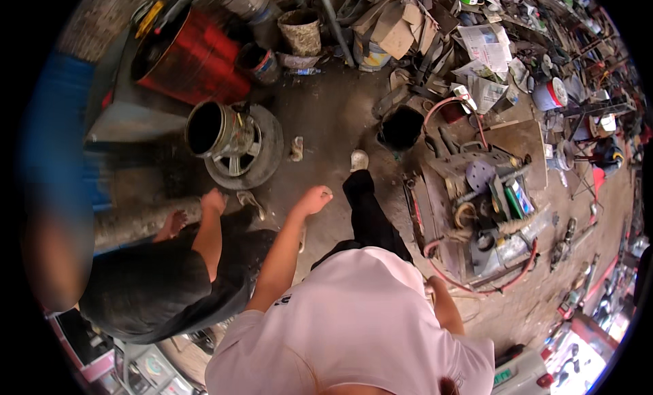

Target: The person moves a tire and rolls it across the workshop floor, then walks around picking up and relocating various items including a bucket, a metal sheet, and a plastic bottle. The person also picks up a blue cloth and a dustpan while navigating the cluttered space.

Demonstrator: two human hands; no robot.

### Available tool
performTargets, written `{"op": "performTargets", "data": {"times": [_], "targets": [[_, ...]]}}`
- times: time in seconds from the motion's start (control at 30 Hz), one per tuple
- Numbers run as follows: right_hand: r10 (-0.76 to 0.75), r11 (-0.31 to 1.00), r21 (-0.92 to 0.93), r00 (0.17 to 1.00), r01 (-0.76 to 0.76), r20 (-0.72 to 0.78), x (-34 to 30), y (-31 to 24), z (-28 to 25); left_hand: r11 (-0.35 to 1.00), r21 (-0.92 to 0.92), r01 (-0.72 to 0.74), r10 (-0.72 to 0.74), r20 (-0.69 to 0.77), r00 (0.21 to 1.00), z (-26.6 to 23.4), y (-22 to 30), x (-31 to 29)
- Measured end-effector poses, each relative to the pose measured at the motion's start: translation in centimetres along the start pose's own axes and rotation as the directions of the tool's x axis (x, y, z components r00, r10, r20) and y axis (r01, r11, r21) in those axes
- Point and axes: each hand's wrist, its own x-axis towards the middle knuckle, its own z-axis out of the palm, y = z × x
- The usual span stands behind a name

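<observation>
1. Far left: a co-worker [149, 279] in dark clothing bounded this side, next to a long gray cylinder [132, 225].
2. Left of center: a spoked wheel [264, 150] carried or adjoined a wide-mouthed can [228, 133]; which of the two could not be told.
3. Center: the left hand [314, 200] hung over the floor [323, 109], well apart from the wheel, fingers curled toward the thumb. Whether it pinched anything could not be told. Open floor extended forward, between the wheel and a black bucket [400, 128].
4. Right of center: the right hand [434, 286], partly hidden by the shirt, was near the lower left edge of a tool-laden stand [435, 187]; its grip could not be told.
5. Right: a red hose [505, 287] curved around the stand's near edge, beyond which brick paving [575, 198] gave further room.
</observation>
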Motion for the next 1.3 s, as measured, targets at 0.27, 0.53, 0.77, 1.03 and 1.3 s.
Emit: {"op": "performTargets", "data": {"times": [0.27, 0.53, 0.77, 1.03, 1.3], "targets": [[-0.016, 0.936, 0.318, 0.919, 0.153, -0.395, 0.8, -10.8, -24.2, 0.971, 0.063, 0.232, -0.229, -0.059, 0.972, -14.7, -8.9, 8.8], [0.066, 0.973, 0.222, 0.837, 0.067, -0.543, -9.6, -18.3, -50.1, 0.618, -0.499, 0.607, -0.745, -0.127, 0.655, -24.7, -13.7, 13.2], [0.010, 0.794, 0.452, 0.734, 0.406, -0.679, -16.4, -26.2, -64.2, 0.355, -0.719, 0.598, -0.845, 0.026, 0.534, -26.3, -19.2, 18.7], [-0.215, 0.900, -0.004, 0.435, 0.437, -0.874, -15.6, -34.0, -84.8, 0.354, -0.761, 0.543, -0.871, -0.057, 0.488, -31.4, -19.1, 25.8], [-0.500, 0.354, 0.203, 0.368, 0.913, -0.784, -14.1, -50.2, -106.8, 0.780, -0.456, 0.429, -0.622, -0.490, 0.611, -41.4, -11.3, 43.2]]}}
